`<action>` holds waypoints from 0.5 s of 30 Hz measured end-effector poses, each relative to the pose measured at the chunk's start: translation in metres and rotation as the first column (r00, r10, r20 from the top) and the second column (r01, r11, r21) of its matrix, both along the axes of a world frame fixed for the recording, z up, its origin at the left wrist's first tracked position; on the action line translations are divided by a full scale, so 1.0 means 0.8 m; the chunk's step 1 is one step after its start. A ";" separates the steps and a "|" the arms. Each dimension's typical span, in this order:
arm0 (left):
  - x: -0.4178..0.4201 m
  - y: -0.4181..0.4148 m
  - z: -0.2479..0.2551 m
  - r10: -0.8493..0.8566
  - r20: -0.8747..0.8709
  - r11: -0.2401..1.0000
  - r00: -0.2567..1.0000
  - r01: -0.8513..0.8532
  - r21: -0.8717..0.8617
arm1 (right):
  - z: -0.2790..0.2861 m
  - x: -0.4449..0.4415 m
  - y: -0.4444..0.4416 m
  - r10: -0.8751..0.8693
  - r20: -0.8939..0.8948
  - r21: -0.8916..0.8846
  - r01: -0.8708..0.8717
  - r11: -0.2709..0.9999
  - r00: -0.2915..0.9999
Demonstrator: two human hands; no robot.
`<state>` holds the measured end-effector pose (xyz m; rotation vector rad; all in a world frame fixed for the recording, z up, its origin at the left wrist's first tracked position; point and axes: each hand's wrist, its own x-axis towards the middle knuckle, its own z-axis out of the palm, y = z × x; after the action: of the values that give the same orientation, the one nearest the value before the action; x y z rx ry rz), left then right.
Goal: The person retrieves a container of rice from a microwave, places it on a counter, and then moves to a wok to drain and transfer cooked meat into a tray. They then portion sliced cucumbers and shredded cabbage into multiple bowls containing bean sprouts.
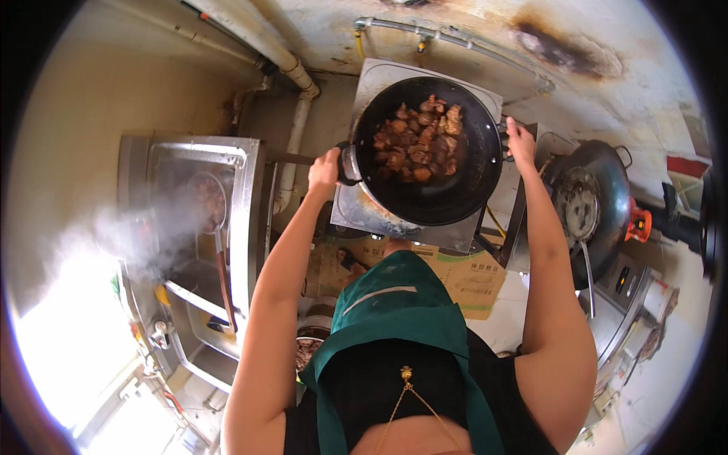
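Note:
A large black two-handled cooking pan is over a metal gas stove in front of me. Browned chunks of meat lie in it, mostly in its upper and left part. My left hand is closed around the pan's left handle. On the opposite side my right hand grips the other handle. Whether the pan rests on the stove or is lifted off it, I cannot tell.
A dark wok with a metal strainer stands at the right. At the left, steam rises by a steel sink, where a long-handled strainer holds food. A pot of meat is low beside me. Flattened cardboard covers some floor.

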<state>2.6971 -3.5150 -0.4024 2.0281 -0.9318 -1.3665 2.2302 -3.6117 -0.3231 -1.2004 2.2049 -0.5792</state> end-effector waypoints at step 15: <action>-0.002 0.518 -0.032 0.360 0.030 0.923 0.932 -0.361 0.135 | 0.060 0.144 0.088 0.287 -0.476 -0.533 -0.532 0.658 0.831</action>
<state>2.6952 -3.1006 -0.4276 2.1732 -0.4403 -1.2480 2.3455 -3.5415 -0.2755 -2.2728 1.9079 -1.0446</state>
